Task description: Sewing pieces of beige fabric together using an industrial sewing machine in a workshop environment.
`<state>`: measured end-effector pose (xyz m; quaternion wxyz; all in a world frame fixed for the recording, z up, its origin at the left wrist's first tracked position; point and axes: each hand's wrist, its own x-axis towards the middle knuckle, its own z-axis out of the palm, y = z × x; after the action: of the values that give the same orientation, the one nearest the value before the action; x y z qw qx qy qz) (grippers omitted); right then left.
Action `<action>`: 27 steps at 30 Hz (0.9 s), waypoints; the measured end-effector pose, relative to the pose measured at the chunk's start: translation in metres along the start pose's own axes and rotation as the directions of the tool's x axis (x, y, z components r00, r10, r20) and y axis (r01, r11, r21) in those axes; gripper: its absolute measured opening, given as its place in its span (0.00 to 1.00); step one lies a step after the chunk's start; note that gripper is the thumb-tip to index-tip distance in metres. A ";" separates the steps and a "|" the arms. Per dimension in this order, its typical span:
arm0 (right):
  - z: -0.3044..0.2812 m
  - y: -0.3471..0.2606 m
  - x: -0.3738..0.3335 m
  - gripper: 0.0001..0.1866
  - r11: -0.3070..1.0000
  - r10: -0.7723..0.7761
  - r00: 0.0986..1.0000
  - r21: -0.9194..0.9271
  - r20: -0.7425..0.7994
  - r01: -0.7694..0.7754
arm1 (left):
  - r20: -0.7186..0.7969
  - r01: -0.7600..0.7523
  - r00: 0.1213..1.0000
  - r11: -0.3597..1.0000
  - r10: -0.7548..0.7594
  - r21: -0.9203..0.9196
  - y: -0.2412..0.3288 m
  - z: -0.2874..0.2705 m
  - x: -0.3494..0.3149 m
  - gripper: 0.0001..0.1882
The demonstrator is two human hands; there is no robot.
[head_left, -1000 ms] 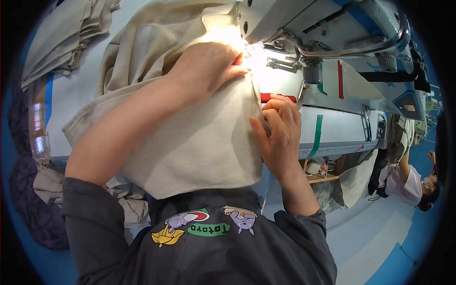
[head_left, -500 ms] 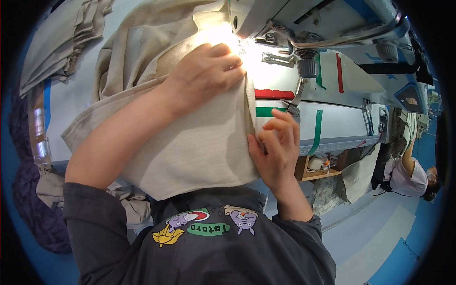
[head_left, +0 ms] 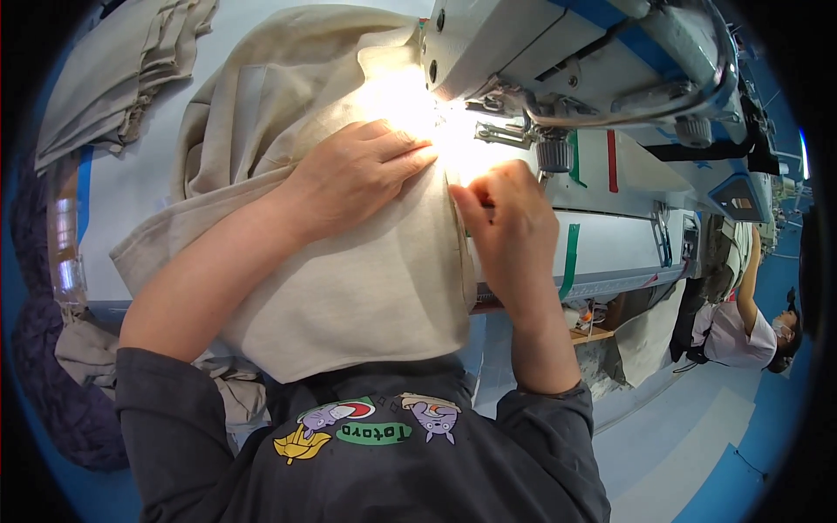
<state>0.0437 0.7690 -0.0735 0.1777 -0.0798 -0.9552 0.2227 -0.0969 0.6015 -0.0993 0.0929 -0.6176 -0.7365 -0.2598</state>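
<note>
A large beige cloth (head_left: 375,301) lies across the sewing table, and its near end drapes onto my lap. Its right edge runs toward the needle area of a white sewing machine (head_left: 501,48), where a bright lamp washes out the detail. My left hand (head_left: 353,174) rests flat on the cloth just before the needle, fingers stretched and close together. At the cloth's right edge my right hand (head_left: 514,209) is closed, thumb against the curled fingers with the edge between them. Glare partly hides the right fingertips.
Stacked beige cloth pieces (head_left: 113,87) lie at far left. Dark purple fabric (head_left: 65,401) hangs below the table's left end. Red tape (head_left: 612,161) and green tape (head_left: 569,260) mark the table at right. Another person (head_left: 737,327) works at far right.
My right hand has moved up along the cloth's edge toward the needle and closed on it. My left hand has drawn slightly back toward me and flattened.
</note>
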 end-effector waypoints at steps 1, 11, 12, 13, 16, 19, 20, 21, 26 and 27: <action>0.003 -0.004 0.004 0.11 0.998 -0.024 0.999 -0.055 0.035 0.026 | -0.008 -0.007 1.000 1.000 0.007 0.014 0.000 0.001 0.000 0.19; 0.013 -0.001 0.007 0.10 0.939 -0.335 0.937 -0.042 0.102 0.341 | 0.002 -0.021 1.000 0.999 0.021 0.042 -0.001 0.002 0.002 0.19; 0.012 0.000 0.007 0.10 0.926 -0.371 0.921 -0.026 0.121 0.377 | 0.002 -0.021 1.000 0.999 0.021 0.042 -0.001 0.001 0.001 0.19; 0.011 0.002 0.006 0.09 0.921 -0.377 0.913 -0.034 0.157 0.387 | 0.010 -0.001 1.000 0.999 0.001 0.032 0.000 0.001 0.000 0.19; 0.007 0.003 0.008 0.09 0.915 -0.378 0.890 -0.042 0.255 0.401 | 0.004 -0.002 1.000 1.000 0.002 0.018 -0.002 0.001 0.002 0.19; 0.006 0.002 0.009 0.08 0.910 -0.385 0.883 -0.053 0.267 0.412 | 0.002 -0.018 1.000 1.000 0.018 0.002 -0.004 0.000 0.003 0.19; 0.006 0.003 0.009 0.09 0.914 -0.379 0.886 -0.043 0.267 0.404 | 0.014 -0.012 1.000 1.000 0.012 -0.009 -0.004 -0.001 0.004 0.20; 0.006 0.003 0.009 0.09 0.913 -0.380 0.885 -0.044 0.268 0.405 | 0.012 -0.011 1.000 1.000 0.011 -0.009 -0.005 -0.001 0.005 0.20; 0.008 0.005 0.011 0.08 0.920 -0.361 0.913 -0.084 0.190 0.382 | 0.006 -0.005 1.000 0.999 0.005 -0.040 -0.011 -0.001 0.010 0.20; 0.009 0.006 0.012 0.08 0.920 -0.363 0.912 -0.082 0.189 0.383 | 0.006 -0.004 1.000 0.999 0.005 -0.038 -0.012 -0.001 0.011 0.20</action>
<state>0.0295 0.7736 -0.0801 0.1300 0.1132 -0.9759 0.1341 -0.1109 0.6089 -0.0966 0.0793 -0.6217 -0.7304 -0.2714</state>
